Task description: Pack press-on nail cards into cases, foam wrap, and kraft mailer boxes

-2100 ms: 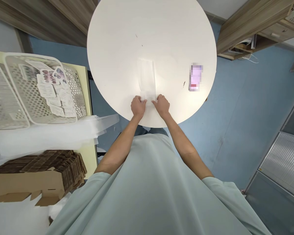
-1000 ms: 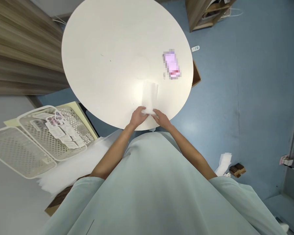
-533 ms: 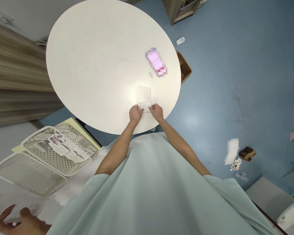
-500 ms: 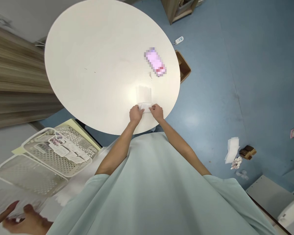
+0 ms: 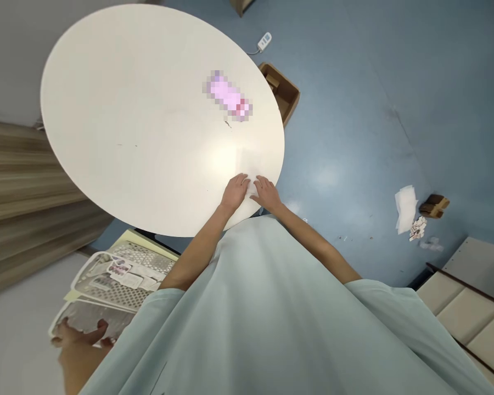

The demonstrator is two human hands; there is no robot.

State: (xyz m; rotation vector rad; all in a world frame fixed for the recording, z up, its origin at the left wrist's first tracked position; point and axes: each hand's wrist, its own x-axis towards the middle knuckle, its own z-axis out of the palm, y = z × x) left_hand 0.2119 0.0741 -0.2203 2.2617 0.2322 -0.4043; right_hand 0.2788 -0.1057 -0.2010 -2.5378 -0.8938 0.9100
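A round white table [image 5: 119, 109] fills the upper left. At its near edge lies a small folded white sheet [image 5: 250, 164], hard to tell from the tabletop in the glare. My left hand [image 5: 234, 192] rests on the sheet's near left end with its fingers stretched flat. My right hand [image 5: 265, 192] lies just to the right, fingers also laid out flat and touching the sheet. The two hands almost meet, and neither grips anything.
A blurred pink item [image 5: 228, 101] lies farther back on the table. On the blue floor are an open cardboard box [image 5: 283, 92], a power strip [image 5: 264, 41] and scraps [image 5: 407, 211]. White perforated baskets [image 5: 119, 274] sit lower left, with another person's hand [image 5: 80, 336] on one.
The sheet has become much shorter, folded up toward me. My hands went from pinching its near end to lying flat on it. My view swung right; another person's hand reached the baskets.
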